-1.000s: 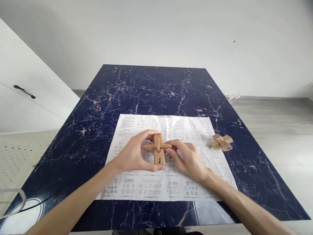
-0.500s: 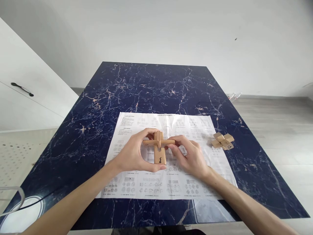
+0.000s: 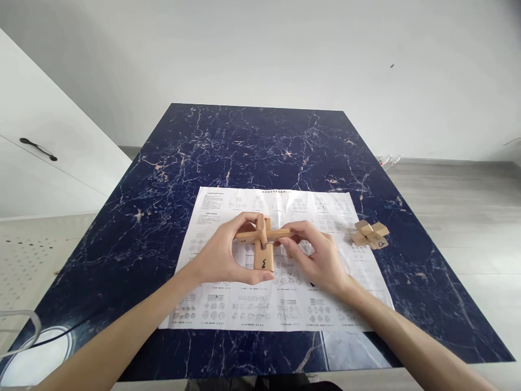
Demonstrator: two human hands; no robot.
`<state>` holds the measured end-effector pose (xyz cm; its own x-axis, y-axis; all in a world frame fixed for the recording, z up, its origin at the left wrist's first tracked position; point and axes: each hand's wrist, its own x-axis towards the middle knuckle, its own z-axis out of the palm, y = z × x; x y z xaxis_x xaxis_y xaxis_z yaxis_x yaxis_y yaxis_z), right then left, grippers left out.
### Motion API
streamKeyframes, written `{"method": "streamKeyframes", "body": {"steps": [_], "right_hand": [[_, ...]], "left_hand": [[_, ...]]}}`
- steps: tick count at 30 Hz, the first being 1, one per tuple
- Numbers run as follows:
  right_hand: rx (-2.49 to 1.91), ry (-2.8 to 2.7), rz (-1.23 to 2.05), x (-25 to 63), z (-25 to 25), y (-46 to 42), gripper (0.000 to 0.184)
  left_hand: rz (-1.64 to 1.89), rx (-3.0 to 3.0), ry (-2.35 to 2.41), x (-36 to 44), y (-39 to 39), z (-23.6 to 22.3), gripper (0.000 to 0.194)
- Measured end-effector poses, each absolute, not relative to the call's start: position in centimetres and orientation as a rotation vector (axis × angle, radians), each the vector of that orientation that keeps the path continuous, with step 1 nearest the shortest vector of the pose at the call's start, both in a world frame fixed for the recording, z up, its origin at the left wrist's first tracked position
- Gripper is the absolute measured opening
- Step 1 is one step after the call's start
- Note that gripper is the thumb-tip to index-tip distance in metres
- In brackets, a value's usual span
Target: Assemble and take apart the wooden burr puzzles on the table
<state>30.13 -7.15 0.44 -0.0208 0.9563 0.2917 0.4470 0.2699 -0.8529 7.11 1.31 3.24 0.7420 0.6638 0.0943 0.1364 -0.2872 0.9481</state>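
Observation:
Between my hands is a wooden interlocking puzzle [image 3: 264,255], its flat bars crossing one another, with a black handwritten mark on the bar nearest me. My left hand [image 3: 222,250] grips that marked bar from both ends, thumb at the near end and fingers at the far end. On the other side my right hand [image 3: 315,252] pinches the right end of the crosswise bar between thumb and fingers. Beneath lies a white printed sheet [image 3: 244,320] of small puzzle diagrams. A second wooden puzzle [image 3: 370,234], also marked in black, rests at the sheet's right edge.
The dark blue marbled table [image 3: 244,146] carries the sheet. A round white object [image 3: 38,355] with a cable is at the lower left. A clear flat piece [image 3: 354,352] lies by the near edge. A white cabinet [image 3: 52,125] stands at the left.
The held puzzle has turned slightly and shifted a little left, so its crosswise bar now slants and more of its faces show. Both hands keep their grip.

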Motion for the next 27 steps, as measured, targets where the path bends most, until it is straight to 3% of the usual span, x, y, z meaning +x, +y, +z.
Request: {"method": "streamKeyframes", "body": {"steps": [6, 20, 27], "right_hand": [[-1.194, -1.59, 1.039, 29.55, 0.56, -7.02, 0.043], [-1.2, -1.523, 0.994, 29.34, -0.2, -7.11, 0.05], [-1.15, -1.474, 0.943, 29.17, -0.25, -7.14, 0.037]], "left_hand": [[0.698, 1.743, 0.537, 6.98, 1.64, 2.84, 0.059], [0.623, 1.734, 0.52, 7.43, 1.27, 2.77, 0.076], [0.631, 1.755, 0.552, 7.24, 1.38, 2.78, 0.076]]}}
